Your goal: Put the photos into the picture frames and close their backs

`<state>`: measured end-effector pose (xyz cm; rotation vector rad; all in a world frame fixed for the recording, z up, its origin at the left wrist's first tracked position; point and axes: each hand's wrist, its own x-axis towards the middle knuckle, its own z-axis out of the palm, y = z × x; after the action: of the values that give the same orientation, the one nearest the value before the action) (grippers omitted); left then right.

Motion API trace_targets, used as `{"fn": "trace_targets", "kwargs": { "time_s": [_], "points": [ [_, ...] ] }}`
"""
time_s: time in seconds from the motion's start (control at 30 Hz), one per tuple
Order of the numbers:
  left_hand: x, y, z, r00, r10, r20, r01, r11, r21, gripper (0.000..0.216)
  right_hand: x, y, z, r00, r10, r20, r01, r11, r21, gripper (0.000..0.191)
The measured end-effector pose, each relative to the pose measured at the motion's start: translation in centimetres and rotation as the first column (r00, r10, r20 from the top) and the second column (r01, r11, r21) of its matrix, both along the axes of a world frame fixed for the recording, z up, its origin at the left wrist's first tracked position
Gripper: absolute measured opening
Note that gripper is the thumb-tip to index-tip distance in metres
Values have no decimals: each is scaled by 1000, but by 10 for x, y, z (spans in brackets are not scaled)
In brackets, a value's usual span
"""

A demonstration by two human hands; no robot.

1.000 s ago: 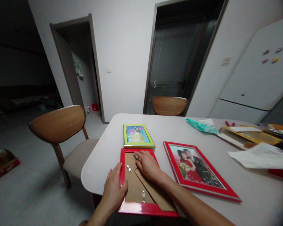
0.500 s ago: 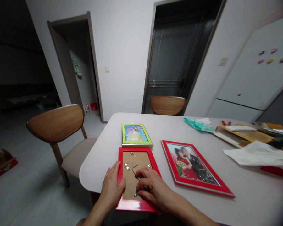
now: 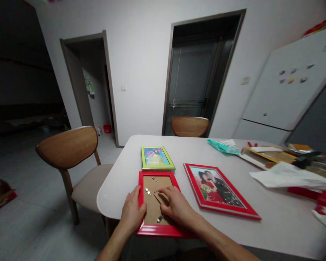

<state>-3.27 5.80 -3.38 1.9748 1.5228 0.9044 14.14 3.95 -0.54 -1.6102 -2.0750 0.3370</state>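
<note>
A red picture frame lies face down at the table's near edge, its brown backing board showing. My left hand is closed around the frame's left border, thumb on top. My right hand rests over the right part of the board, index finger and thumb bent but apart. A thin bent wire runs on the board beside its fingertips. Metal turn clips are visible at the left, top and bottom; the right side of the board is hidden under my hand.
Beyond it lies a green frame with a portrait. To the right is a larger red frame with a couple's photo. Farther right are a teal packet, white paper and cardboard packaging. Chairs stand left and behind.
My right hand has shifted up and away from the bottom clip, which is now uncovered and turned differently. My left hand keeps its hold. The camera view has tilted slightly.
</note>
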Motion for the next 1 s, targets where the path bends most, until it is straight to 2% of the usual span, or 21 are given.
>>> {"fn": "trace_targets", "kwargs": {
  "time_s": [0.2, 0.33, 0.47, 0.57, 0.77, 0.87, 1.0],
  "points": [
    [-3, 0, 4, 991, 14, 134, -13, 1000, -10, 45, -2, 3, 17, 998, -53, -24, 52, 999, -11, 41],
    [-9, 4, 15, 952, 36, 304, -30, 999, -26, 31, -23, 3, 30, 995, -43, -86, 51, 995, 89, 36],
    [-32, 10, 22, 887, 88, 454, -46, 994, -103, 31, -42, 2, 36, 984, 31, -178, 3, 982, 187, 26],
    [-61, 12, 20, 854, 143, 501, -75, 985, -152, 32, -28, 1, 32, 980, 7, -200, 34, 979, 200, 28],
    [-106, 13, 9, 866, 225, 446, -145, 968, -206, 31, 36, -3, -3, 960, -278, 24, 273, 954, 122, 34],
    [-113, 16, 6, 900, 251, 356, -190, 962, -198, 28, 41, -7, -13, 945, -319, 69, 314, 946, 79, 34],
    [-118, 22, 7, 943, 292, 162, -269, 952, -146, 20, 33, -4, -11, 933, -360, -30, 359, 933, -13, 34]
  ]
}}
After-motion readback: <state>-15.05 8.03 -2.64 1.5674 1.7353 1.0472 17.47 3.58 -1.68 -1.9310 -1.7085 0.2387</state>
